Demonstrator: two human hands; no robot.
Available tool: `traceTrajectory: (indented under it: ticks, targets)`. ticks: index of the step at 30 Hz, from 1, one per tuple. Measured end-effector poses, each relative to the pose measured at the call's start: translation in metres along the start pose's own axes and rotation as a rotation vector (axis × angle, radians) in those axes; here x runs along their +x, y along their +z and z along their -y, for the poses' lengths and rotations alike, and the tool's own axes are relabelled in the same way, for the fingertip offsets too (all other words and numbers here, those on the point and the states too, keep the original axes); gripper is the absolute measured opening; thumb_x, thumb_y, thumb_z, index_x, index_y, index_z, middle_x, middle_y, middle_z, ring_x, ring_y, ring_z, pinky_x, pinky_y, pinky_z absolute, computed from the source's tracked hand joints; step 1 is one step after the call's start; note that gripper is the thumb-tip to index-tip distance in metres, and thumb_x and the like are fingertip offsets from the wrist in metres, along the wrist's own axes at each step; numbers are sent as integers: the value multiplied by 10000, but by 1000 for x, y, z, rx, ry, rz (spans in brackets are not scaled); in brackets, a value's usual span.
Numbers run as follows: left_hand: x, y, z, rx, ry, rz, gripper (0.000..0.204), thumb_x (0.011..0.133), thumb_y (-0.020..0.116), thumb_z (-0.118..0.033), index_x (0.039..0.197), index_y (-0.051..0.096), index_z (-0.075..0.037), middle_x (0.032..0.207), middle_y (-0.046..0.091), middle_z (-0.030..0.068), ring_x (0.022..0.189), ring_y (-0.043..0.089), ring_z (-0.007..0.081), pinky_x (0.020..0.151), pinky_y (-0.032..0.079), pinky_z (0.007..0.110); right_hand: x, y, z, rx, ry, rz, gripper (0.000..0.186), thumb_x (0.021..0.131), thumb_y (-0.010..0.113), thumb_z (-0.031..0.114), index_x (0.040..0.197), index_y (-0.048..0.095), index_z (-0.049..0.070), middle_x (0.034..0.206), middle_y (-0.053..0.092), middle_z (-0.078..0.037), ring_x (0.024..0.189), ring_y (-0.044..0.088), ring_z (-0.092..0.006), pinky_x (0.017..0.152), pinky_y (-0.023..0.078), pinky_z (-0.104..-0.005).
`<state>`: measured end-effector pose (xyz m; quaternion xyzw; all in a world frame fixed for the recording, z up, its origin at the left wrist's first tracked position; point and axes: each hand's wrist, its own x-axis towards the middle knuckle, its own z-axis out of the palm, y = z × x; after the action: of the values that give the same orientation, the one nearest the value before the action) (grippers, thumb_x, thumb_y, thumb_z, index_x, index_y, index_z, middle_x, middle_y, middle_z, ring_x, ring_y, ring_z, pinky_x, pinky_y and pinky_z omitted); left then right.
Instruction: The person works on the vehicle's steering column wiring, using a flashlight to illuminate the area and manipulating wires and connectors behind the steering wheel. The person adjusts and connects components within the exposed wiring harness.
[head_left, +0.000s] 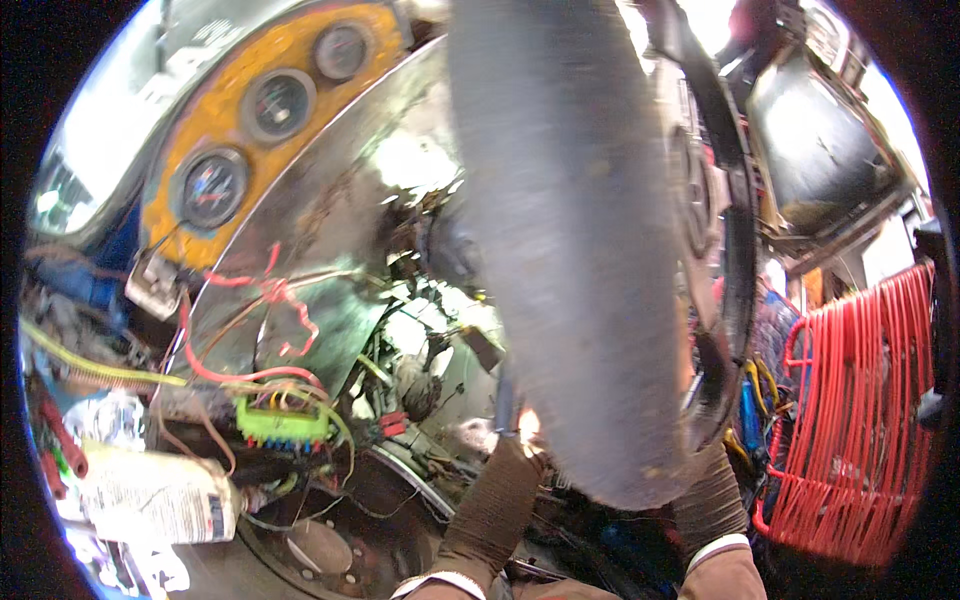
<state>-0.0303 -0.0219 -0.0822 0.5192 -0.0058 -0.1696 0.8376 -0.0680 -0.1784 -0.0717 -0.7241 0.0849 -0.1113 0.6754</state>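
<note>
A broad, smooth grey curved piece (580, 230) fills the middle of the head view, very close and blurred; I cannot make out its kind. My left forearm (490, 510), in a ribbed brown sleeve, reaches up to its lower left edge. My right forearm (712, 505) goes up behind its lower right side. Both hands are mostly hidden there, so their fingers and any hold do not show. Beside the left wrist are a small blue rod-like thing (505, 402) and a bright spot. Left of it, a green fuse box (283, 424) hangs among red and yellow wires (255, 375).
An orange instrument panel (235, 110) with three round gauges stands at the upper left. Below lie a white labelled packet (160, 498) and a round brown metal part (375, 545). A black curved rim (740, 230) and a red corded chair (855, 410) are on the right.
</note>
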Motion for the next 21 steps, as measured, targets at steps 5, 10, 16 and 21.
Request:
traceTrajectory:
  ticks: [5,10,16,21]
  targets:
    - [-3,-2,-5,-47,-71,-8,342,936,695,-95,1240,626,47,1116,693,152,917,690,223,819,602,351,17,-9,-13,-228,-155,-10,261,995,608,256,1129,604,32,917,649,-32,793,619,-166,690,512,-310]
    - [-4,7,-14,-86,-57,-35,300,951,673,-66,1218,634,66,978,716,121,772,679,177,687,600,321,38,-2,-5,-151,-590,204,365,844,715,242,1116,661,6,1086,699,-144,1011,682,-262,883,518,-358]
    - [-7,4,-12,-23,-45,35,346,901,661,-23,1231,611,67,1139,684,166,992,671,249,905,553,355,38,-3,29,-792,-709,134,394,865,679,274,1185,589,62,966,661,-148,827,647,-314,829,490,-433]
    - [2,-3,9,-289,-28,57,202,959,668,-82,1153,674,-27,1062,693,89,913,648,198,817,554,351,24,12,42,-823,106,293,340,977,636,245,1226,572,22,947,633,-83,850,620,-208,785,543,-363]
